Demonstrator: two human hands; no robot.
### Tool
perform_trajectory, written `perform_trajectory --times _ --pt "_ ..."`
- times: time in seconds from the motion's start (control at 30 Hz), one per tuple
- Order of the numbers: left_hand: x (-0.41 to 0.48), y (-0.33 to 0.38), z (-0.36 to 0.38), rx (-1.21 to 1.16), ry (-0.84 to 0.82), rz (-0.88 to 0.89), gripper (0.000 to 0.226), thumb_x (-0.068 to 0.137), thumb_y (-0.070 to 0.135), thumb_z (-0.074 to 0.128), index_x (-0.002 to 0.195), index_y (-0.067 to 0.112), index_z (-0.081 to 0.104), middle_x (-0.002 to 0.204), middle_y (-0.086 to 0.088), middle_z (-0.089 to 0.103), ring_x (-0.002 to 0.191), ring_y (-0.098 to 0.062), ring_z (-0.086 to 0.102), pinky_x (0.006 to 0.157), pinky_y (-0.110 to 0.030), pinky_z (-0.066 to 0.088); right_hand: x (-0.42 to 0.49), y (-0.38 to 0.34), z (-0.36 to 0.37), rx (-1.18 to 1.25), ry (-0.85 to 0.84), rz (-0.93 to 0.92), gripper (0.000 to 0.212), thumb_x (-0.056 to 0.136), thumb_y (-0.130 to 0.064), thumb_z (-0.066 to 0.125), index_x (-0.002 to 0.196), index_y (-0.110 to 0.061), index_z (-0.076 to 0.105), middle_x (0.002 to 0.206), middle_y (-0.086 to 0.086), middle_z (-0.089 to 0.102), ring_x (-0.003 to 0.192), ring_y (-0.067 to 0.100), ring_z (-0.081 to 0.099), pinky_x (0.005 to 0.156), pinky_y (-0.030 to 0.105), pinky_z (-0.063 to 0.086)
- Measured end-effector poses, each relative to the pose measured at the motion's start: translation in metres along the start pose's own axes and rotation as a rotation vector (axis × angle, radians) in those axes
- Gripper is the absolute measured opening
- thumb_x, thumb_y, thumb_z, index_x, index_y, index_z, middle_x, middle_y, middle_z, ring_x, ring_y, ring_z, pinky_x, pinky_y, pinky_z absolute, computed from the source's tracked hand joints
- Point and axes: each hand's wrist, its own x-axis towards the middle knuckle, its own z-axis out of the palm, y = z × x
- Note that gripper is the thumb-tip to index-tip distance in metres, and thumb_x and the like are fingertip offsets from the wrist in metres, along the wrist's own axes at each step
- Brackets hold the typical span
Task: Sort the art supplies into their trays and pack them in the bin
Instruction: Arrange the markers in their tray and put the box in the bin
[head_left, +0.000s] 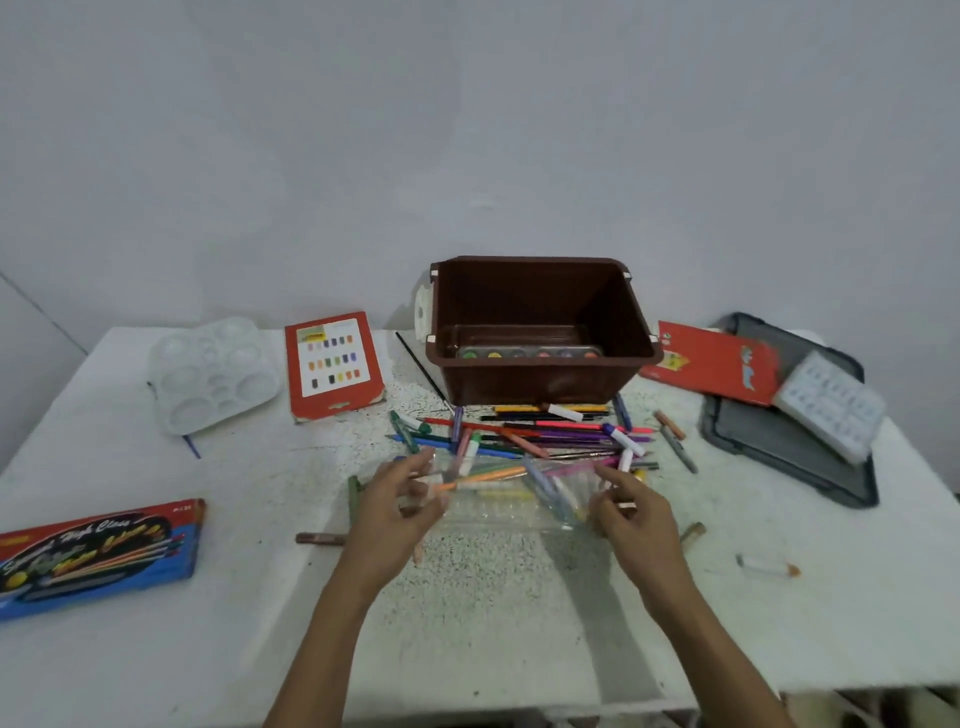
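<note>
An open brown bin (540, 387) stands upright at the far middle of the table. A paint tray (530, 354) of round coloured pans lies flat on its floor. Just near of the bin sprawls a loose pile of markers, pens and pencils (550, 434). Nearer still is a clear tray (498, 512), blurred, gripped at its ends by the left hand (395, 512) and right hand (636, 514).

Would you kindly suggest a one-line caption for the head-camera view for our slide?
The left hand and right hand hold a clear plastic tray among scattered markers before a brown bin.
</note>
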Motion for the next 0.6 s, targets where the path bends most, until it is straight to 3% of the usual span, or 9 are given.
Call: perform_trajectory --times 0.1,0.23,0.33,0.43,0.53,0.6 --pt "-0.010 0.004 0.009 -0.006 -0.146 0.016 0.062 0.085 0.010 0.074 0.128 0.048 0.051 0.132 0.013 0.049 0.108 0.002 0.055 0.082 -0.018 0.052 -0.006 0.014 -0.011 0.043 0.038 0.034 0.033 0.098 -0.010 0.054 0.124 -0.028 0.064 0.082 0.008 0.066 0.066 0.020 0.059 0.064 0.039 0.051" --pt "-0.021 0.008 0.019 0.034 -0.260 0.005 0.083 0.078 0.028 0.082 0.141 0.056 0.035 0.141 0.017 0.044 0.115 0.000 0.052 0.093 -0.032 0.051 -0.018 0.025 -0.021 0.077 0.035 0.081 0.032 0.097 -0.012 0.056 0.121 -0.031 0.065 0.084 -0.005 0.068 0.073 0.022 0.064 0.077 0.049 0.056" --pt "-0.029 0.014 0.027 -0.021 -0.313 -0.006 0.091 0.074 0.030 0.086 0.139 0.061 0.030 0.140 0.025 0.043 0.116 -0.003 0.055 0.097 -0.045 0.051 -0.023 0.028 -0.025 0.103 0.012 0.100 0.033 0.098 -0.017 0.057 0.127 -0.031 0.063 0.094 -0.012 0.066 0.074 0.022 0.064 0.076 0.047 0.058" --pt "-0.038 0.023 0.038 -0.067 -0.324 0.048 0.095 0.074 0.029 0.087 0.141 0.057 0.026 0.142 0.031 0.042 0.122 -0.003 0.055 0.099 -0.050 0.049 -0.027 0.028 -0.032 0.141 -0.029 0.100 0.035 0.098 -0.017 0.056 0.129 -0.034 0.062 0.107 0.000 0.066 0.070 0.019 0.062 0.066 0.034 0.056" --pt "-0.043 0.037 0.050 -0.098 -0.307 0.108 0.099 0.074 0.025 0.086 0.143 0.055 0.023 0.143 0.033 0.041 0.127 -0.001 0.052 0.104 -0.040 0.047 -0.032 0.026 -0.031 0.162 -0.103 0.102 0.031 0.098 -0.015 0.058 0.120 -0.033 0.069 0.088 0.016 0.067 0.070 0.019 0.062 0.070 0.036 0.057" --pt "-0.046 0.047 0.059 -0.108 -0.290 0.149 0.105 0.073 0.025 0.087 0.145 0.057 0.017 0.148 0.027 0.039 0.130 -0.002 0.050 0.104 -0.036 0.046 -0.036 0.025 -0.029 0.195 -0.163 0.111 0.032 0.097 -0.011 0.057 0.118 -0.032 0.070 0.088 0.017 0.066 0.073 0.018 0.065 0.067 0.028 0.058"
